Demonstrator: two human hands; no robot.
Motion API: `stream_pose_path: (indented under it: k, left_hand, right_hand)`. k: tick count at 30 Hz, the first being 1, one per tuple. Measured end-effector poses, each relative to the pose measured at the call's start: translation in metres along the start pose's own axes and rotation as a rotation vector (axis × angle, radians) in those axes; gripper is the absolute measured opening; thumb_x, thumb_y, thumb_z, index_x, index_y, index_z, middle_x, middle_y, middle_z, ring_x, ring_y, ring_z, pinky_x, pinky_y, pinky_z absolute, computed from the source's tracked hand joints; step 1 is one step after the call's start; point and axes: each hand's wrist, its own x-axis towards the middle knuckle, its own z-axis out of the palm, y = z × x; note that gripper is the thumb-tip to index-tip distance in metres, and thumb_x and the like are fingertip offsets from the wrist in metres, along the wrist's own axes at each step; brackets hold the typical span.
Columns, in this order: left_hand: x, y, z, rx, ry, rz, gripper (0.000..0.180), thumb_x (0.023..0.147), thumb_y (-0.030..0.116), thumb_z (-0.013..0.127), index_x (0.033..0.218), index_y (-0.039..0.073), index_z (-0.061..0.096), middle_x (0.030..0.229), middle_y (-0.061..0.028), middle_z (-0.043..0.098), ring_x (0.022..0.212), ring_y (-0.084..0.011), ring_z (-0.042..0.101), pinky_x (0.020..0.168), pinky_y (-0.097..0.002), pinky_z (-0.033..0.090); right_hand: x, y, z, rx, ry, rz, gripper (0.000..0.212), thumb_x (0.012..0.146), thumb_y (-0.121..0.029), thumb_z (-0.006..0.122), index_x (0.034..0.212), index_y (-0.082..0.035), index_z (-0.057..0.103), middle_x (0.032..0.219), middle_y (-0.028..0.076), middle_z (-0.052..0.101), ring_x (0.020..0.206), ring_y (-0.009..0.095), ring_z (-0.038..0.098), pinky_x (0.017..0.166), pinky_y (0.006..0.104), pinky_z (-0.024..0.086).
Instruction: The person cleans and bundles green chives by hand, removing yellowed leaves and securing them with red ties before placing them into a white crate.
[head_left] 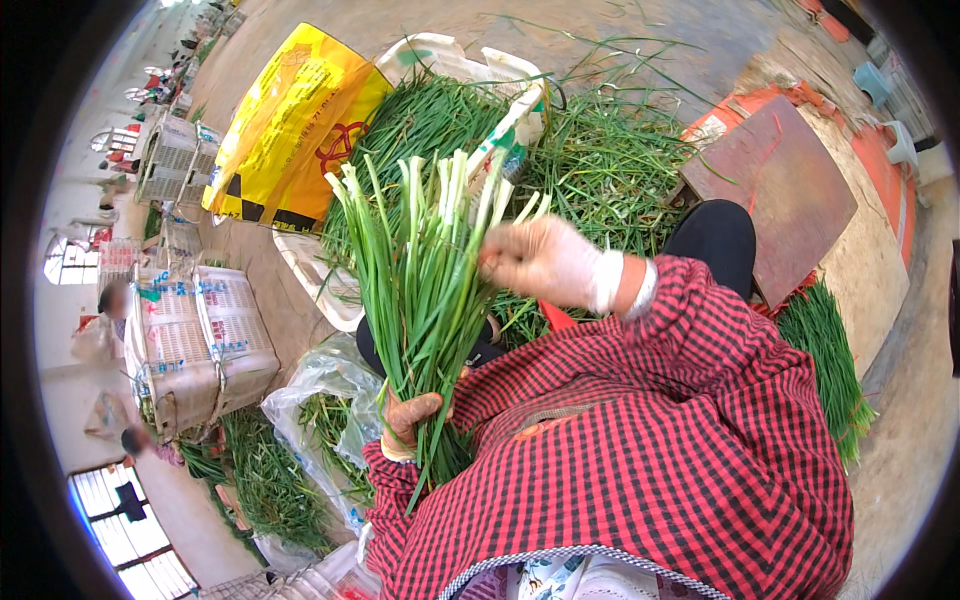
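My left hand point(412, 418) is wrapped round the lower, leafy part of a bunch of garlic chives point(415, 280). The bunch stands nearly upright in front of me, pale stem ends at the top and green leaves hanging below. At its right side, near the upper stems, is my right hand point(548, 262) in a thin whitish glove. Its fingers are curled together and slightly blurred; whatever they pinch is too small to make out. Behind the bunch a white plastic basket point(345, 312) holds more chives point(430, 110), with a yellow printed bag point(300, 120) over its left side.
Loose chives and trimmings point(610, 165) lie heaped beyond my right hand. A brown board point(780, 200) sits at right, with a chive bundle point(825, 360) below it. Clear plastic sheeting point(330, 385) and wrapped crates point(205, 335) are at left. People are blurred in the left background.
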Motion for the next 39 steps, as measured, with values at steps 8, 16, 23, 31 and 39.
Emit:
stream_pose_path:
  k: [8,16,23,31,39]
  left_hand:
    - [0.013,0.032,0.023,0.048,0.256,0.136,0.057,0.074,0.011,0.073,0.126,-0.004,0.058,0.109,-0.0191,0.071,0.061,-0.0126,0.064,0.053,-0.023,0.053]
    - [0.028,0.043,0.015,0.269,0.462,0.338,0.043,0.079,0.003,0.073,0.12,0.001,0.062,0.1,-0.0068,0.071,0.082,-0.0142,0.065,0.074,-0.0278,0.054]
    - [0.06,-0.001,0.071,1.291,0.428,0.486,0.087,0.076,0.003,0.073,0.152,0.003,0.032,0.127,-0.014,0.063,0.103,-0.0259,0.068,0.085,-0.0335,0.055]
    - [0.067,-0.012,0.074,0.3,-0.12,0.01,0.078,0.084,0.015,0.078,0.147,-0.002,0.037,0.13,-0.0097,0.06,0.114,-0.0175,0.059,0.101,-0.0318,0.046]
    - [0.061,0.0,0.073,-0.313,-0.365,-0.333,0.059,0.084,0.016,0.073,0.135,-0.003,0.049,0.114,-0.018,0.067,0.09,-0.0233,0.069,0.08,-0.0354,0.058]
  right_hand:
    - [-0.056,0.004,-0.002,-0.238,-0.712,-0.008,0.021,0.082,-0.027,0.065,0.087,-0.008,0.071,0.08,0.016,0.069,0.076,0.035,0.068,0.07,0.0421,0.053]
    - [-0.06,0.09,-0.063,-0.575,-0.456,0.405,0.082,0.082,-0.045,0.074,0.144,0.0,0.047,0.144,0.023,0.05,0.132,0.03,0.052,0.106,0.0393,0.044]
    - [-0.009,0.013,0.028,0.944,-0.267,0.185,0.076,0.089,-0.039,0.075,0.148,-0.007,0.039,0.145,0.008,0.048,0.129,0.02,0.048,0.107,0.0367,0.042]
    - [-0.038,0.02,0.024,0.978,0.124,0.204,0.064,0.088,-0.014,0.076,0.143,-0.005,0.044,0.123,0.006,0.064,0.111,0.018,0.062,0.098,0.0349,0.048]
    - [-0.031,0.019,0.023,0.898,-0.081,0.176,0.061,0.088,-0.022,0.077,0.139,-0.005,0.049,0.122,0.006,0.065,0.112,0.016,0.059,0.099,0.0345,0.047]
